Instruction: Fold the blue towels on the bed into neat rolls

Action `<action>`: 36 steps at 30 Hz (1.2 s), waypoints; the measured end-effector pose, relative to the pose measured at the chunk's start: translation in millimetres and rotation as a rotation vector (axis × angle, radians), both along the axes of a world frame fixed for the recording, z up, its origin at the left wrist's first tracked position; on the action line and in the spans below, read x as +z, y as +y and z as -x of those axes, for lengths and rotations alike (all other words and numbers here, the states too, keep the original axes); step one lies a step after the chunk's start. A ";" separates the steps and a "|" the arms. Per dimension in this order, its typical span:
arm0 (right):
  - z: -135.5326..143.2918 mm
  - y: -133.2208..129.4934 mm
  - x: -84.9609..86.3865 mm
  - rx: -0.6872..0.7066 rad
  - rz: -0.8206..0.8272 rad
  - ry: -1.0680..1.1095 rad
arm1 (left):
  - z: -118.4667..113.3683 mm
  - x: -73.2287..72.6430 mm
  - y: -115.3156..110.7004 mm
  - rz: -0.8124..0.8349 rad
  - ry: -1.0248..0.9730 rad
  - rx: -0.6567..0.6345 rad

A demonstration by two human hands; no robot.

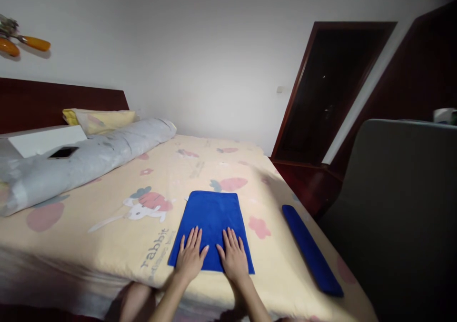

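Observation:
A blue cloth (214, 212), roughly rectangular, lies flat on the bed's yellow printed sheet (117, 255). My left hand (191, 257) rests palm down on its lower left part, fingers stretched out. On the lower right part lies my right hand (233, 257), also flat with the fingers extended. Neither hand grips anything. To the right, near the bed's edge, is a long narrow blue folded piece (311, 250) that looks like the same fabric, apart from both hands.
A rolled grey quilt (107, 145) carries a phone (64, 152) beside a white box (48, 138). Behind them is a yellow pillow (112, 121) against the dark headboard (64, 98). A dark grey panel (403, 207) stands right of the bed, with a doorway (332, 88) beyond.

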State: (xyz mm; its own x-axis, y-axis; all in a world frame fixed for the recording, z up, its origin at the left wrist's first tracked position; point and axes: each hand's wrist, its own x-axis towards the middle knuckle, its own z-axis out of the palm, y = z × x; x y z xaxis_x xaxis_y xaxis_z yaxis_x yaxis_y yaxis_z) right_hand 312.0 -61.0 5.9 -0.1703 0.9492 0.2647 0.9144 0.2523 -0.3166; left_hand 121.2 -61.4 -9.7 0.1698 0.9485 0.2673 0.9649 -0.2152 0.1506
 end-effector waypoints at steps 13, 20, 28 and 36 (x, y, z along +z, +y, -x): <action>-35.3 -11.1 -4.1 -0.192 0.026 -0.106 | 35.2 21.4 -24.3 0.170 0.123 0.249; 11.4 -8.2 26.2 0.323 0.089 -0.015 | -7.8 26.5 -13.1 0.141 0.040 -0.162; -35.0 -14.0 19.5 0.298 0.212 -0.072 | 41.5 24.7 -18.7 0.281 0.014 -0.274; -71.1 -21.0 9.8 0.180 0.272 -0.124 | 67.2 36.7 -25.4 0.458 0.023 -0.114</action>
